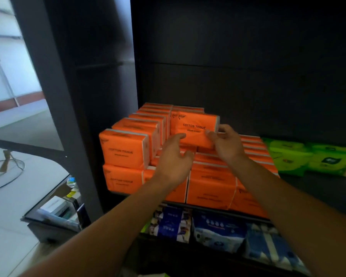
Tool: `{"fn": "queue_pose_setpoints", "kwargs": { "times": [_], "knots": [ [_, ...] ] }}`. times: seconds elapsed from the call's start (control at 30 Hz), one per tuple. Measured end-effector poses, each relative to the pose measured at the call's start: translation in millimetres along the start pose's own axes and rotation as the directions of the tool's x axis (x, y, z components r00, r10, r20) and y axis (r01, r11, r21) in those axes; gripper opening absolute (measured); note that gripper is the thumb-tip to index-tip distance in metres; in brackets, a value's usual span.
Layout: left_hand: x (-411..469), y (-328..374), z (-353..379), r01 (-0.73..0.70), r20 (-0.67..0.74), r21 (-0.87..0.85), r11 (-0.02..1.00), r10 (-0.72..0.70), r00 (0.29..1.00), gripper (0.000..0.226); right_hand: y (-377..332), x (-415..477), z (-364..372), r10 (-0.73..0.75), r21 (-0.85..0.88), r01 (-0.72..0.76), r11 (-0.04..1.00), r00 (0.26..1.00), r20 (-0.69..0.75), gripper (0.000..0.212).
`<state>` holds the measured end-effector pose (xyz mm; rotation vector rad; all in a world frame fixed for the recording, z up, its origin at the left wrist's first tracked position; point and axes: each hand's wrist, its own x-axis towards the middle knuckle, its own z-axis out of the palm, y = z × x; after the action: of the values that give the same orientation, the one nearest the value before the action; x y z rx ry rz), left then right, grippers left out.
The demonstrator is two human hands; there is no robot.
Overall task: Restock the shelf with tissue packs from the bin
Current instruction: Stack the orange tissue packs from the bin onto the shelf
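Our right hand (226, 142) is pinching the right end of an orange COTTON TISSUE pack (194, 128). Our left hand (174, 158) is spread loose, its index tip at the pack's lower left front, though we can't tell if it's actually touching. The pack is held upright over the stacked orange packs (126, 148) on the shelf (312, 188).

We'd guess it's light and squashy in slick film, so an end pinch may let it sag or slip. Holding both short ends with 2 hands looks safer. Green packs (308, 156) sit to the right and blue packs (218, 230) are below. No bin in view.
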<state>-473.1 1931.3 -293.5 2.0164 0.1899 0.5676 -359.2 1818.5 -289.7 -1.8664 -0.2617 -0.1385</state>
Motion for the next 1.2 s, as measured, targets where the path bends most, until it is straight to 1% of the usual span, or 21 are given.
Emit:
{"fn": "queue_pose_setpoints", "kwargs": {
  "times": [0.1,0.2,0.27,0.37,0.4,0.47,0.57,0.63,0.73,0.83,0.93,1.07,1.17,1.2],
  "knots": [
    [30,-5,7,-0.008,0.091,0.094,0.996,-0.001,0.996,0.045,16,25,15,-0.011,-0.003,0.011,1.0,1.0,-0.019,0.022],
    [54,-11,13,0.015,0.151,0.177,0.984,-0.042,0.988,0.048,24,43,30,-0.013,-0.07,0.014,0.997,1.0,0.017,0.026],
    [68,-12,18,0.078,0.131,0.135,0.988,-0.096,0.987,0.046,27,53,36,-0.023,-0.083,0.023,0.996,1.0,-0.005,0.031],
    [82,-10,25,0.213,0.049,-0.068,0.975,-0.21,0.976,0.047,27,61,43,-0.037,-0.093,0.037,0.995,0.999,0.003,0.043],
    [86,-10,28,0.235,0.014,-0.109,0.966,-0.235,0.972,0.051,27,63,42,-0.021,-0.091,0.022,0.996,1.0,0.009,0.044],
    [92,-14,37,0.253,-0.059,-0.169,0.953,-0.266,0.962,0.059,27,65,42,0.004,-0.081,-0.002,0.997,1.0,0.026,0.038],
    [95,-18,48,0.258,-0.084,-0.163,0.952,-0.274,0.958,0.054,29,66,43,-0.002,-0.064,0.003,0.998,1.0,0.02,0.034],
    [97,-16,50,0.265,-0.094,-0.159,0.951,-0.282,0.955,0.057,32,66,43,-0.005,-0.066,0.007,0.998,1.0,0.021,0.034],
    [101,-18,54,0.269,-0.117,-0.179,0.946,-0.292,0.949,0.064,34,64,40,-0.028,-0.128,0.031,0.991,0.999,0.028,0.036],
    [97,-17,54,0.297,-0.093,-0.191,0.936,-0.318,0.943,0.058,35,61,39,-0.05,-0.132,0.053,0.99,0.998,0.025,0.032],
    [94,-15,56,0.313,-0.006,-0.172,0.934,-0.318,0.948,0.038,33,57,36,-0.027,-0.089,0.029,0.996,0.999,0.032,0.021],
    [92,-12,54,0.28,-0.001,-0.154,0.947,-0.284,0.959,0.036,31,53,26,0.036,-0.019,-0.035,0.999,0.998,0.046,0.01],
    [87,-7,50,0.301,0.016,-0.181,0.936,-0.303,0.953,0.031,31,46,10,0.057,0.012,-0.058,0.998,0.996,0.075,0.009],
    [85,-3,47,0.322,0.036,-0.207,0.924,-0.322,0.946,0.03,29,41,3,0.066,0.002,-0.067,0.998,0.992,0.105,0.014]
  ]
}}
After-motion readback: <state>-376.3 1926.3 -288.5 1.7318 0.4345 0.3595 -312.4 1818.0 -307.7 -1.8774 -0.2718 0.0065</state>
